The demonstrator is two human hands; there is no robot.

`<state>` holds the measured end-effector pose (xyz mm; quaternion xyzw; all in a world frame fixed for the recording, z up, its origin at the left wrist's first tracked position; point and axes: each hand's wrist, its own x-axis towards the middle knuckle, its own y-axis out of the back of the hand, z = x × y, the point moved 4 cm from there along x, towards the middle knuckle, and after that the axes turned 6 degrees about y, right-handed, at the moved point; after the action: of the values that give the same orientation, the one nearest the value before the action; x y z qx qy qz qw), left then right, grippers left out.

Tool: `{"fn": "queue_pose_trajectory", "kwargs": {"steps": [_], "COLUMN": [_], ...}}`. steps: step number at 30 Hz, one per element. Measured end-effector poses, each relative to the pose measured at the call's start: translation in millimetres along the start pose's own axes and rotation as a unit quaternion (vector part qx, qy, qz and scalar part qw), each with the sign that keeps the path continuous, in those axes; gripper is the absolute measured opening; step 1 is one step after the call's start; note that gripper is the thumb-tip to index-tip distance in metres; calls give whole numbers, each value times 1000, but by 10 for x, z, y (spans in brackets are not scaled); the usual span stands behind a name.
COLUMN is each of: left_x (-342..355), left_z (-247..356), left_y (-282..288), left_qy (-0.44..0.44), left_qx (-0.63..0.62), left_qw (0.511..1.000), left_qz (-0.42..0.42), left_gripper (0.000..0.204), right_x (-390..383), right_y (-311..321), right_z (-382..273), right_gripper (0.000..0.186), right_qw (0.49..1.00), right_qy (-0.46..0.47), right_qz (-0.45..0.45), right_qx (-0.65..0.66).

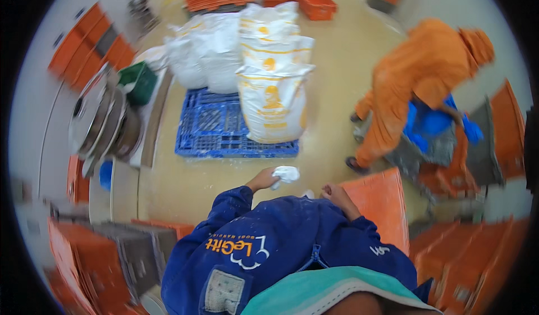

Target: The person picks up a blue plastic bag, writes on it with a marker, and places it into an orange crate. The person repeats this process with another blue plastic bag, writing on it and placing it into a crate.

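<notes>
In front of the blue-sleeved chest, seen from the head camera, the left hand [263,178] is up and gripping a crumpled white cloth [286,174], fingers curled tight around one end while the rest bunches out to the right. The right hand [332,192] sits just beside it, resting at the top edge of an orange tray [379,202] that leans up on the person's right; its fingers look loosely curled, but whether they actually pinch the tray rim I cannot tell. Cloth and tray are near each other, not touching.

Judging by that, the wiping is barely under way: cloth ready, tray in reach, no contact between them yet, and plenty of other orange trays [73,259] stacked at lower left, lower right and along the far wall.

Around them: a blue pallet [210,129] on the yellowish floor carries white sacks [272,85] with yellow markings, straight ahead. Left, a stack of round metal pans [104,118] with a green crate [137,82] behind. Right, a co-worker in orange [418,85], blue-gloved, bends over grey trays, close enough to crowd that side. The picture is blurred, so fine detail is lost.
</notes>
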<state>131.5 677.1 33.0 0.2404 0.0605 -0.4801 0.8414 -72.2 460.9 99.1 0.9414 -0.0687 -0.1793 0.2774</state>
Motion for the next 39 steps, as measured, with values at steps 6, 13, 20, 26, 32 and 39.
{"fn": "queue_pose_trajectory", "kwargs": {"steps": [6,13,20,26,32,39], "left_x": [-897,-1718,-196,1354,2629,3169], "left_z": [-1470,-1977,-1618,-875,-841,-363], "left_y": [676,220,519,1304,1766,190], "left_qy": [321,331,243,82,49,-103], "left_qx": [69,332,278,268,433,528], "left_qw": [929,868,929,960,823,709], "left_qz": [171,163,4,-19,-363,-456], "left_gripper": [65,56,38,31,24,44], "right_x": [632,1182,1203,423,-781,-2042], "right_y": [291,583,710,486,-505,-3510], "right_z": [407,58,-50,208,156,45], "right_gripper": [24,26,25,26,24,20], "right_qw": [993,991,997,976,808,738], "right_qy": [16,102,66,-140,-338,-512], "right_qz": [-112,-88,5,161,456,424], "right_qx": [12,-25,39,33,155,-115]}}
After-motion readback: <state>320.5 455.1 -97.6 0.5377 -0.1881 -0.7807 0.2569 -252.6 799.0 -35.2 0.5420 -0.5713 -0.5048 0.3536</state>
